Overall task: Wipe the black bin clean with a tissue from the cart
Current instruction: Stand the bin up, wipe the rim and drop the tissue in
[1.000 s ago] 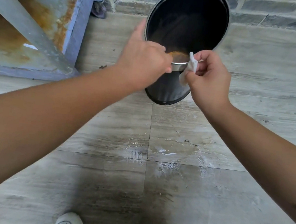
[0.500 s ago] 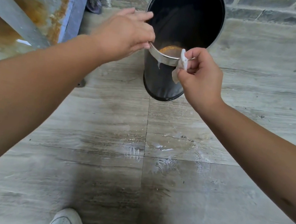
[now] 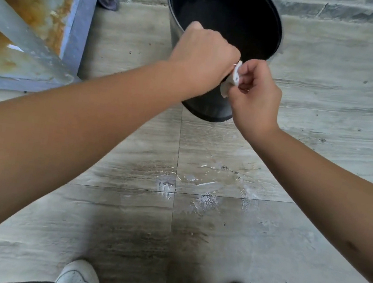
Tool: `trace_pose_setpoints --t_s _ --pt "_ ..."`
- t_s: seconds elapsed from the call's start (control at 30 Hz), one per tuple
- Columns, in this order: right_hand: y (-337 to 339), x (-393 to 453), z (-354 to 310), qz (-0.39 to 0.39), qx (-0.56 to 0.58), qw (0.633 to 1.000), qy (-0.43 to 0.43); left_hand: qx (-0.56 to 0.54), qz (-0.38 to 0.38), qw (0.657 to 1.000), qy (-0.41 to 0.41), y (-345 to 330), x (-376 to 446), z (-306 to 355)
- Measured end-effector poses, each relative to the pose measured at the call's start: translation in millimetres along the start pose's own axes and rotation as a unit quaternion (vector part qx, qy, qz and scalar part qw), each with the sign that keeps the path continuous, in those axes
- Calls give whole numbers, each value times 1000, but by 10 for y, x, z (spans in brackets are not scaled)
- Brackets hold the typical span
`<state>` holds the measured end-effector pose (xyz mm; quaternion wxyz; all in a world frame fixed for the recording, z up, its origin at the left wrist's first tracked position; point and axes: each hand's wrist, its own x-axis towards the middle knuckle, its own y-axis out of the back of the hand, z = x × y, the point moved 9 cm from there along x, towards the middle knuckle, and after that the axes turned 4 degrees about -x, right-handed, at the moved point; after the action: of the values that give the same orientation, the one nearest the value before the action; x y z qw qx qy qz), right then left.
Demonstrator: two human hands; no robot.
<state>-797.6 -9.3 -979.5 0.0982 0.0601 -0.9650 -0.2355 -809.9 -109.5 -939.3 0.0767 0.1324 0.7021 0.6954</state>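
**Both hands at the near rim of the black bin**

The left hand [image 3: 204,55] reaches forward with the arm nearly straight, its fingers curled shut over the near rim of the black bin [image 3: 224,23]. The right hand [image 3: 255,98] comes in from the other side, fingers folded into a loose fist that pinches a small crumpled tissue [image 3: 232,79] between thumb and fingertips. The tissue sits against the rim, right beside the left knuckles, so the two hands almost touch.

The bin is round and smooth, dark inside and out, tapering to a narrower base. It leans with its open mouth tipped toward the camera. The tissue is white, wrinkled and folded over on itself.

Under the bin lies a floor [image 3: 329,93] of large grey tiles with a streaky, wood-like grain and thin joints; a wet patch [image 3: 201,181] glistens on it nearer the person. Two white shoes [image 3: 80,277] show at the bottom edge. On the left stands a blue metal frame [image 3: 78,20] stained with rust, and a brick wall [image 3: 340,7] runs along the far side
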Motion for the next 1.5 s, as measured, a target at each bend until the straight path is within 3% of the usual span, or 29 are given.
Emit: trace_pose_setpoints --t_s 0.1,0.23,0.33,0.5,0.83,0.97,1.03,1.1,1.2,1.33,1.5 --pt "147 41 124 12 52 998 -27 -79 -6 997 -2 -25 -61 -338" --pt "466 3 572 73 96 986 -113 -75 -13 996 35 -199 -295 -940" --pt "528 -50 841 93 128 973 -170 -65 19 997 21 -204 -286 -944" --pt "160 32 852 45 109 971 -208 -30 39 999 17 -97 -205 -803" --pt "116 217 520 85 110 978 -153 6 35 999 13 -32 -221 -370" --pt "67 263 248 57 91 990 -90 51 16 997 51 -90 -181 -196" --pt "-12 230 99 36 75 995 -50 8 -5 998 57 -124 -195 -204" --pt "-91 195 11 18 65 997 -24 -68 -39 996 44 -175 -239 -275" --pt "-131 184 6 3 70 997 -20 -42 -131 990 37 -286 -444 -683" --pt "-119 180 -7 -1 64 998 -23 28 -130 989 58 -223 -710 -1376" --pt "-225 143 -96 5 61 998 -19 117 -146 982 19 -145 -621 -1304"
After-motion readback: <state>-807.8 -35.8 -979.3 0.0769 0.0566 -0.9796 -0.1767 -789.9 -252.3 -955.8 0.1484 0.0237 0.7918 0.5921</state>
